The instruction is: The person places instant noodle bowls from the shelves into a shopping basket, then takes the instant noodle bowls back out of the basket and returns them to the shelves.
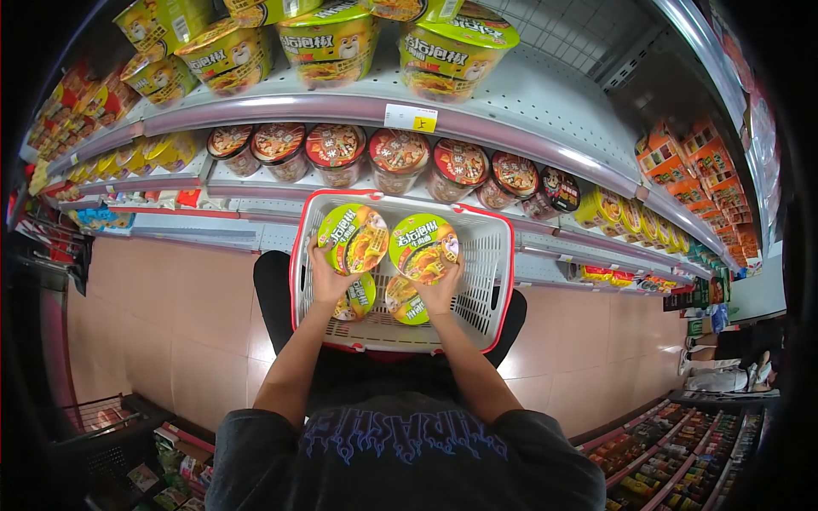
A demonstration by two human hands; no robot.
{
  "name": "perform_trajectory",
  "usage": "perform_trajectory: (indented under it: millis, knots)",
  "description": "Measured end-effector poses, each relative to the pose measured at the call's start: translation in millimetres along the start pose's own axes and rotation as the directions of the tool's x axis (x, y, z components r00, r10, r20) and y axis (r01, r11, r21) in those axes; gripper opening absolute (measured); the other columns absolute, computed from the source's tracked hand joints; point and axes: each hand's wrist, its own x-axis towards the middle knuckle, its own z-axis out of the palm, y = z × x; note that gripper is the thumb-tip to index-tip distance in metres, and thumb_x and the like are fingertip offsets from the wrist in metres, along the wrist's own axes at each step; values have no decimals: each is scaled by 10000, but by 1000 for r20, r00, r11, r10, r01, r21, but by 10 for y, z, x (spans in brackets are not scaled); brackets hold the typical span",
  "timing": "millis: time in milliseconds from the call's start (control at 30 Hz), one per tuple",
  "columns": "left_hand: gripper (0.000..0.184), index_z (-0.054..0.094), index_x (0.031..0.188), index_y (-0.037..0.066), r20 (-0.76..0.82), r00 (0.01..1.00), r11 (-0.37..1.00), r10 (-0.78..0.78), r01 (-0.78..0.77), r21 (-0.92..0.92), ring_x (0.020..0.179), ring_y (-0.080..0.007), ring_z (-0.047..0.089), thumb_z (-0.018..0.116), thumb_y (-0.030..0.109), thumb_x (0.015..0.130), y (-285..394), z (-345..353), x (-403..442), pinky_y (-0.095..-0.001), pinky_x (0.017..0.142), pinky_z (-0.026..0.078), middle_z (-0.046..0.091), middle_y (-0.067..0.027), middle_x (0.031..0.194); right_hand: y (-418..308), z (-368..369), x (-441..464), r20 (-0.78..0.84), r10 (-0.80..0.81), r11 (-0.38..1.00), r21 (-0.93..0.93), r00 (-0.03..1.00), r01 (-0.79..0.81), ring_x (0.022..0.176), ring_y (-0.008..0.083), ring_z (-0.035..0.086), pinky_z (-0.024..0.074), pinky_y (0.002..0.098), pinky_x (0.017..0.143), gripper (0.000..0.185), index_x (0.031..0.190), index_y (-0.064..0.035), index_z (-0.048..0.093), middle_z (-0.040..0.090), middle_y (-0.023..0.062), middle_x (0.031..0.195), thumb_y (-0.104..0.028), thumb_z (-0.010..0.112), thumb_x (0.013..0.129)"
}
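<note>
Below me stands a white shopping basket (481,294) with a red rim. My left hand (328,277) is wrapped round the side of a green instant noodle cup (354,238) over the basket's left part. Close beside it, my right hand (439,289) grips a second green instant noodle cup (423,247). Both lids face up toward me. Partly hidden beneath the held ones are two more green cups, a left one (358,298) and a right one (407,300), inside the basket.
A shelf (545,111) ahead carries several large green noodle cups (328,47). One level down is a row of red-lidded cups (336,149). Orange packets (694,166) hang at the right. A person's legs (728,358) show far right, and a black cart (102,443) lower left.
</note>
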Motion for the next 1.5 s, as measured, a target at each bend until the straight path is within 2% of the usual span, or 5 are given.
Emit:
perform_trajectory:
  millis: [533, 700, 900, 1233, 1500]
  knots:
    - [586, 346, 933, 25, 133, 953, 954, -271, 285, -92, 1109, -403, 409, 817, 49, 586, -381, 273, -248, -413, 816, 445, 277, -246, 1279, 495, 312, -227, 231, 89, 995, -74, 969, -74, 1136, 348, 430, 468, 370, 883, 592, 1054, -6, 354, 252, 187, 1314, -11, 772, 634]
    - [634, 361, 956, 9, 139, 988, 990, -62, 44, 132, 1015, -432, 457, 800, 316, 618, -322, 207, -212, -480, 825, 417, 320, -254, 1207, 285, 144, -131, 345, 71, 981, -195, 936, -3, 1088, 432, 442, 438, 455, 843, 645, 1090, -5, 382, 328, 267, 1260, -253, 789, 657]
    - [653, 371, 1031, -14, 170, 915, 926, -365, 339, 164, 1103, -437, 410, 761, 359, 663, -324, 334, -222, -486, 871, 397, 321, -270, 1229, 254, 136, -109, 367, 74, 975, -220, 927, 9, 1136, 466, 395, 395, 464, 911, 644, 1148, 2, 389, 287, 305, 1304, -312, 741, 708]
    - [312, 485, 1011, -2, -22, 990, 975, 140, -141, -173, 1104, -364, 468, 607, 6, 724, 742, -490, 772, -408, 933, 380, 493, -189, 1158, -818, -485, 986, -22, -559, 828, -60, 829, 557, 1257, 402, 315, 272, 476, 1022, 634, 1221, -43, 363, 296, 253, 1356, -88, 708, 691]
    - [536, 381, 1146, -34, -506, 664, 795, 551, -602, 76, 1172, -356, 380, 675, 91, 717, 1979, -1281, 2330, -398, 962, 333, 387, -219, 1253, -2537, -1084, 2419, -427, -679, 649, 32, 597, 760, 1287, 382, 265, 241, 452, 1054, 839, 1303, -26, 232, 229, 244, 1366, -140, 755, 657]
